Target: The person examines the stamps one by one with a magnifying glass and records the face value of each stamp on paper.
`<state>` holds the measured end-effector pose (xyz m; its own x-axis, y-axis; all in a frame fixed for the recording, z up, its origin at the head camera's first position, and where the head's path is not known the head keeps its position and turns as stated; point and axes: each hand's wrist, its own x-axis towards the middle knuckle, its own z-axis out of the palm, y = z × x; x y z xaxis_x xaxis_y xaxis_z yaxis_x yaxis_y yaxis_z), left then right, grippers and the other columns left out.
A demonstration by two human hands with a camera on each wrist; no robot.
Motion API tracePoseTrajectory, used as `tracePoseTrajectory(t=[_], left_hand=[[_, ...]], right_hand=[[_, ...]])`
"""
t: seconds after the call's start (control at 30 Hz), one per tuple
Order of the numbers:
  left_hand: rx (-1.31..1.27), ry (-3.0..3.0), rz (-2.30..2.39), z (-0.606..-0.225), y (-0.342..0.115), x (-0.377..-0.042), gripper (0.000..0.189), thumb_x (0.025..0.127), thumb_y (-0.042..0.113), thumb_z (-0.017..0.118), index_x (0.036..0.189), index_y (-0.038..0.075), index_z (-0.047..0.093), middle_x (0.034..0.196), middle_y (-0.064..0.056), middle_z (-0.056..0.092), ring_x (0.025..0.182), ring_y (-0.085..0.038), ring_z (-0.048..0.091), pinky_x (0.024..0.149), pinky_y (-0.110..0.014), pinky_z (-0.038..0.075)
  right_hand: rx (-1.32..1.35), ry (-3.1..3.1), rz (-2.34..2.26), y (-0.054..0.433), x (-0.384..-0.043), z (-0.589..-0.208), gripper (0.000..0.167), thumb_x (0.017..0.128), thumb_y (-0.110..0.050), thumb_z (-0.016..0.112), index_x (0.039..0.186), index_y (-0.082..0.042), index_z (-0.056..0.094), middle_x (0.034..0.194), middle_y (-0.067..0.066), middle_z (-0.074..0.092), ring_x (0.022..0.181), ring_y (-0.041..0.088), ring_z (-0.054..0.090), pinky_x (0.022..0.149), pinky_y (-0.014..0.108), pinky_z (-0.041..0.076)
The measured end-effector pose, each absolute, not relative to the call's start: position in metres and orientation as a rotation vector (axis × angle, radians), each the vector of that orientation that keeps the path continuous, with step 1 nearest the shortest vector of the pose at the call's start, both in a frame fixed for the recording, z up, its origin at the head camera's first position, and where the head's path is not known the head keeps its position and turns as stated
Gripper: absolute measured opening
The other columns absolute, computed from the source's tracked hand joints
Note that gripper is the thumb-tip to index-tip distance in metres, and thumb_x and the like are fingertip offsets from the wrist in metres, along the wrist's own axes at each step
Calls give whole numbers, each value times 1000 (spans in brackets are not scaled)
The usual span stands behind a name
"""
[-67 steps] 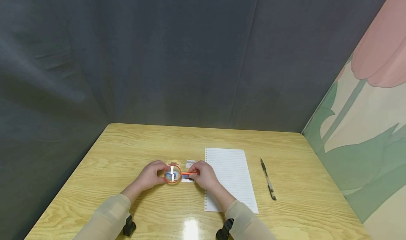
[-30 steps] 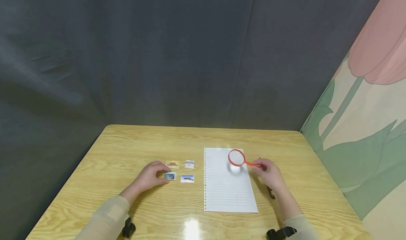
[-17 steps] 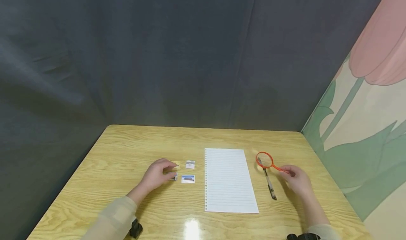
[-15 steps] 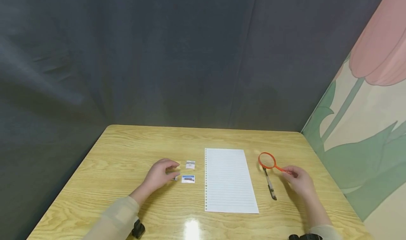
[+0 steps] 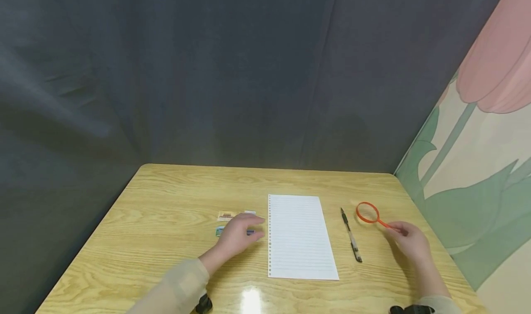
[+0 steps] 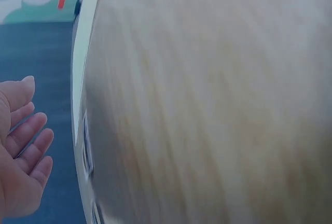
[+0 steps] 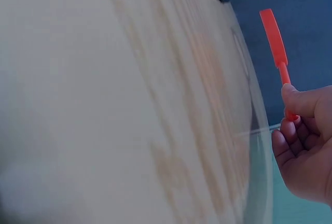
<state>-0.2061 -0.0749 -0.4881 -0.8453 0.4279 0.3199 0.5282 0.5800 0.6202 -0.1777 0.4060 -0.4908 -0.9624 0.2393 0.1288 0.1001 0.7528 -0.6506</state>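
My right hand (image 5: 412,242) holds a red magnifying glass (image 5: 379,220) by its handle, to the right of the pen. In the right wrist view, thumb and fingers pinch the red handle (image 7: 284,73), and the rim is seen edge-on. My left hand (image 5: 238,235) hovers over several small stamp-like pictures, its fingers loosely bent and nothing between them. A yellow picture (image 5: 226,216) and a green-blue one (image 5: 219,231) show left of that hand. A white one (image 5: 250,211) and a blue one (image 5: 250,232) are partly hidden by it.
A lined sheet of paper (image 5: 300,238) with punched holes lies just right of my left fingertips. Further right is a black-and-clear pen (image 5: 351,235). The wooden table (image 5: 186,185) ends at a dark curtain (image 5: 249,74) behind and a flower-patterned cloth (image 5: 477,189) at right.
My right hand has carried the magnifying glass from over the pictures, across the paper and past the pen. My left hand has let go of the rim and moved right over the pictures.
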Motion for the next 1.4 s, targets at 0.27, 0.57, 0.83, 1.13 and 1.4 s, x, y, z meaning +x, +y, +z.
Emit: tracePoseTrajectory(t=[0.27,0.57,0.83,1.13,1.4], left_hand=[[-896,-2715,-988,-500,-55,-195,40,89,25,75,127,13,68,127,0,66,118,-21,59,102,-37,48],[-991,-2746,-903,-505,-45,-193,46,88,28,76,130,12,66,132,-3,63,122,-22,57,105,-38,45],[-1080,-2770,-827,-508,-39,-195,48,88,29,76,131,11,65,136,-4,60,126,-22,54,109,-35,41],[-1135,-2825,-743,-508,-36,-190,54,88,31,75,135,9,61,141,-6,56,132,-23,49,112,-35,37],[-1133,-2835,-693,-510,-34,-190,57,85,31,78,134,8,62,139,-6,58,131,-24,50,113,-34,35]], right_hand=[[-332,-2780,964,425,-176,-500,35,95,-24,67,108,9,67,97,19,69,83,17,57,73,35,45],[-405,-2803,952,435,-178,-500,36,98,-22,62,111,12,64,102,27,66,92,36,58,73,38,44],[-462,-2794,966,435,-180,-501,34,97,-19,62,110,12,63,94,22,66,87,33,58,69,36,42],[-474,-2781,942,435,-182,-504,31,97,-16,62,108,12,64,90,20,67,86,35,58,70,39,41],[-422,-2794,902,437,-184,-507,32,95,-19,64,105,11,65,88,19,68,86,37,60,71,43,43]])
